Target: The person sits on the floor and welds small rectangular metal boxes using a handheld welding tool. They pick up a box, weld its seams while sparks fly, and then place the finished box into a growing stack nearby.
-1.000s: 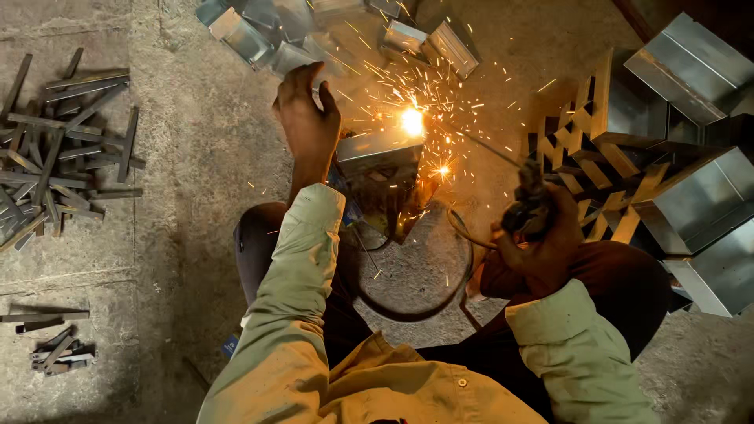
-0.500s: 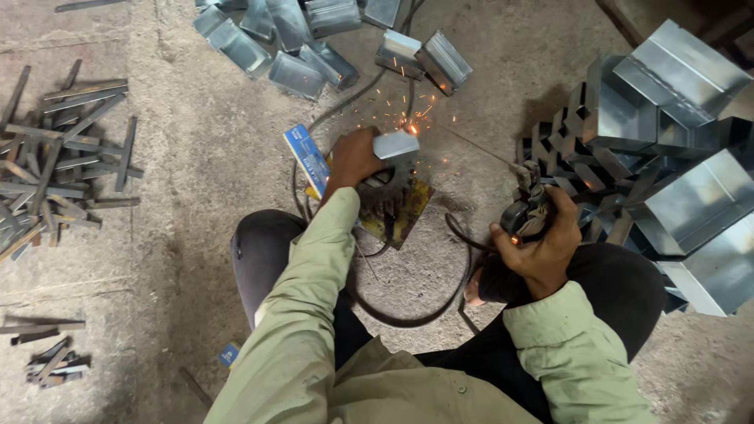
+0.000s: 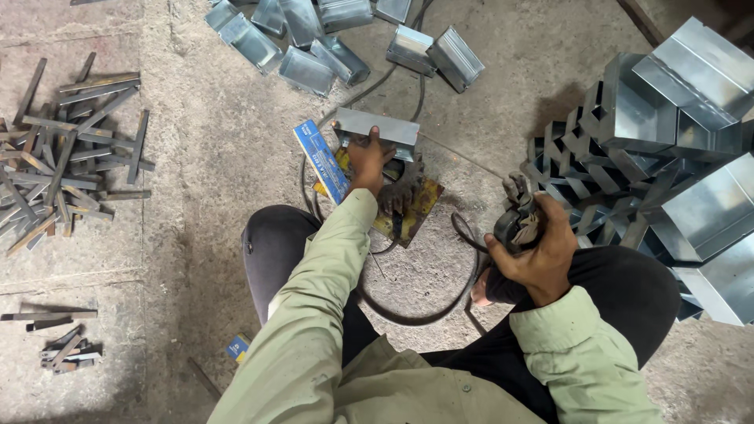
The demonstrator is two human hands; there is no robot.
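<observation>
Ceasing to spark, the welding stops: left hand now grips the folded metal piece on the floor jig, right hand clenches the electrode holder withdrawn beside the knee.

Pale green shirt, blk trousers

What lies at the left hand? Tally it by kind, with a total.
Grey sheet-metal piece, in the grip of the left hand: 1
Blue flat box: 1
Dark toothed wheel: 1
Yellow plate: 1
Total: 4
</observation>
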